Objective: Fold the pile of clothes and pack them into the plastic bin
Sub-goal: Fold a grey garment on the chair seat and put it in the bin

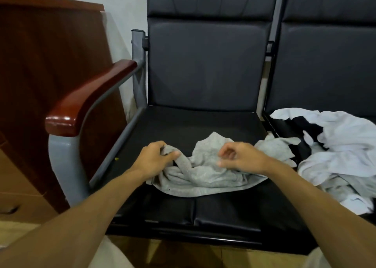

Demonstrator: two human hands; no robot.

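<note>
At lower centre, the grey garment (205, 180) lies crumpled on the black chair seat (183, 123), probably to be spread flat. The left hand (155, 159) grips a bunched edge. The right hand (241, 160) curls over the cloth, grasp unclear. The clothes pile (343, 145) waits at right.

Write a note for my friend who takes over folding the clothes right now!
The left hand grips the crumpled grey cloth garment on the black padded chair seat.
The right hand rests on it, fingers curled; a pinch is unclear.
A heap of white and black clothes lies to its right.
Nothing looks folded; no bin in view.
Left: fold everything, pack it.
</note>
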